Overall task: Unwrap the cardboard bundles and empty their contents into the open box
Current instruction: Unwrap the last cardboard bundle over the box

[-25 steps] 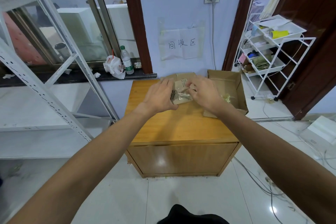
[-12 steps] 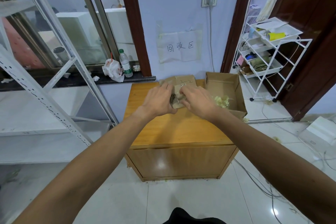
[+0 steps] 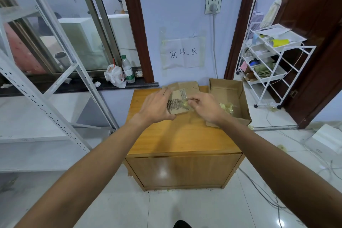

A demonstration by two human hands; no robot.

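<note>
The fingers of the right hand (image 3: 207,108) are drawn together, pinching the right edge of a small cardboard bundle (image 3: 178,107) where yellowish tape shows. The left hand (image 3: 157,107) grips the bundle's left side, fingers curled over the top and thumb underneath. A row of dark ridges shows at the bundle's open end. The bundle is held just above the back of a wooden cabinet (image 3: 181,139), between both hands. Behind it lies a flat cardboard piece (image 3: 187,87) with handwriting. Just to the right, the open box (image 3: 224,90) sits on the cabinet's corner with yellowish scraps (image 3: 226,107) inside. A paper sign (image 3: 183,53) hangs on the wall behind, and a white wire cart (image 3: 268,65) stands farther right.
</note>
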